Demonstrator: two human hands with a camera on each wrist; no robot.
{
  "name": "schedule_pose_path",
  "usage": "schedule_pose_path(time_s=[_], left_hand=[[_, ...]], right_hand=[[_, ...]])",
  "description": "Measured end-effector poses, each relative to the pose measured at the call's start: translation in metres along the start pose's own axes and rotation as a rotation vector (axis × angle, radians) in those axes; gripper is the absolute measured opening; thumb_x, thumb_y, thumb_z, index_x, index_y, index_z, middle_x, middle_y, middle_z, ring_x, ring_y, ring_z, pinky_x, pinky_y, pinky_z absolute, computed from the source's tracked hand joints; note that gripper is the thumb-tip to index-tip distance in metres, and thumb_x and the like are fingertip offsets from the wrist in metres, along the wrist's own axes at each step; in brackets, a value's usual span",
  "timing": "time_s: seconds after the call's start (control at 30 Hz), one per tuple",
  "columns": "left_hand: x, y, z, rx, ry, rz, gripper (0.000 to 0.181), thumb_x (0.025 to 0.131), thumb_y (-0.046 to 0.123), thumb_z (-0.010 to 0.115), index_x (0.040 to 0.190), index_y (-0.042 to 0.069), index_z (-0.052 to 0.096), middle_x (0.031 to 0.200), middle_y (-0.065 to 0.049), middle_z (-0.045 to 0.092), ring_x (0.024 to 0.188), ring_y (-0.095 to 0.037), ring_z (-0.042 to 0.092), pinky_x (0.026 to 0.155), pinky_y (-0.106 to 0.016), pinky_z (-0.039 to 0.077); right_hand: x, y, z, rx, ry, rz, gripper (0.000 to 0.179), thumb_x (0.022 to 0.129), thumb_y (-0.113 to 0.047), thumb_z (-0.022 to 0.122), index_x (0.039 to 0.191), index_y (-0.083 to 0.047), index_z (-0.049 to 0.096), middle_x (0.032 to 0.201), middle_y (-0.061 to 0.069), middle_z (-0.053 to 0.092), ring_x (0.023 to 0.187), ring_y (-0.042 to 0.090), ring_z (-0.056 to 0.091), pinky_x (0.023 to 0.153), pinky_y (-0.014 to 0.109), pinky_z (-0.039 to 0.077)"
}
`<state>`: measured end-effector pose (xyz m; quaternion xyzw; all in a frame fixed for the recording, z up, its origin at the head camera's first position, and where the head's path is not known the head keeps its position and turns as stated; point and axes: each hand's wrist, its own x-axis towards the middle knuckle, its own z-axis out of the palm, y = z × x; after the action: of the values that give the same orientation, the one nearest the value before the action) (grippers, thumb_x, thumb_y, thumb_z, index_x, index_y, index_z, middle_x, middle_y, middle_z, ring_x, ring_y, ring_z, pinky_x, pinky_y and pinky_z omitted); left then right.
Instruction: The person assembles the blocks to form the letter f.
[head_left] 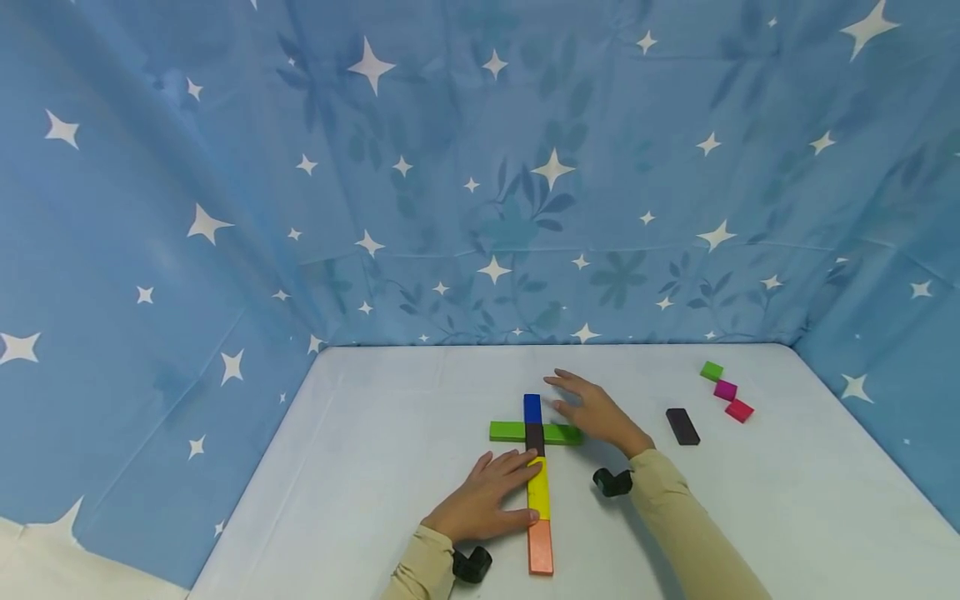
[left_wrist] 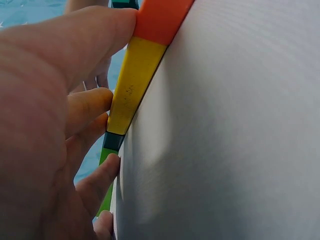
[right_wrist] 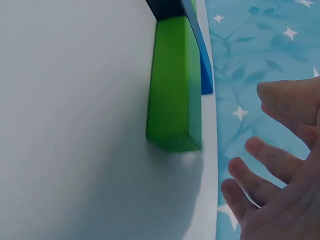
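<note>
On the white counter (head_left: 375, 467), a blue block (head_left: 532, 408), a black block (head_left: 535, 439), a yellow block (head_left: 538, 493) and a salmon block (head_left: 540, 550) lie end to end, with green pieces (head_left: 507, 431) jutting out on both sides of the black one. The left hand (head_left: 486, 502) rests its fingertips and thumb along the row's left side, probably to steady or straighten it; its grip is loose, closed round nothing. The right hand (head_left: 596, 410), fingers spread and grasping nothing, hovers near the blue end, perhaps kept back to avoid nudging it. Loose blocks (head_left: 725, 390) sit well apart at right; no container shows.
</note>
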<state>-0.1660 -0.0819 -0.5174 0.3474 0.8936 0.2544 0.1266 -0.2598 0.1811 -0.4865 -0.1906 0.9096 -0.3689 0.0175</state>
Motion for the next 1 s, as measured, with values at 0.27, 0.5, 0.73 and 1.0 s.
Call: schedule_pose_path(time_s=[0.27,0.5,0.73,1.0], left_hand=[[0.0,0.001,0.0,-0.003,0.009,0.01,0.072,0.106,0.059,0.059,0.167,0.025,0.043,0.174,0.01,0.03,0.159,-0.019,0.027,0.13,-0.056,0.014],[-0.001,-0.001,0.0,-0.002,0.008,0.014,0.072,0.106,0.058,0.059,0.167,0.024,0.042,0.174,0.009,0.03,0.159,-0.02,0.027,0.131,-0.055,0.014],[-0.002,0.001,-0.002,-0.027,0.0,0.006,0.072,0.106,0.057,0.059,0.167,0.023,0.042,0.175,0.009,0.029,0.16,-0.02,0.026,0.131,-0.054,0.01],[-0.002,0.002,-0.001,-0.032,-0.002,0.001,0.072,0.106,0.056,0.06,0.167,0.023,0.042,0.175,0.009,0.029,0.16,-0.02,0.026,0.131,-0.054,0.01]], right_hand=[[-0.015,0.015,-0.022,-0.035,0.056,0.032,0.047,0.108,-0.012,0.063,0.154,-0.002,0.057,0.165,0.028,0.04,0.152,0.053,0.033,0.121,0.071,0.027],[-0.033,0.032,-0.045,-0.025,0.077,0.039,0.049,0.107,-0.011,0.066,0.153,0.002,0.055,0.163,0.031,0.041,0.15,0.055,0.034,0.119,0.073,0.028],[-0.056,0.046,-0.065,-0.019,0.075,0.073,0.053,0.106,-0.014,0.067,0.154,0.003,0.053,0.161,0.033,0.042,0.149,0.056,0.033,0.118,0.074,0.029],[-0.082,0.064,-0.086,-0.012,0.048,0.103,0.06,0.101,-0.015,0.074,0.153,0.006,0.052,0.159,0.034,0.043,0.148,0.058,0.034,0.117,0.076,0.029]])
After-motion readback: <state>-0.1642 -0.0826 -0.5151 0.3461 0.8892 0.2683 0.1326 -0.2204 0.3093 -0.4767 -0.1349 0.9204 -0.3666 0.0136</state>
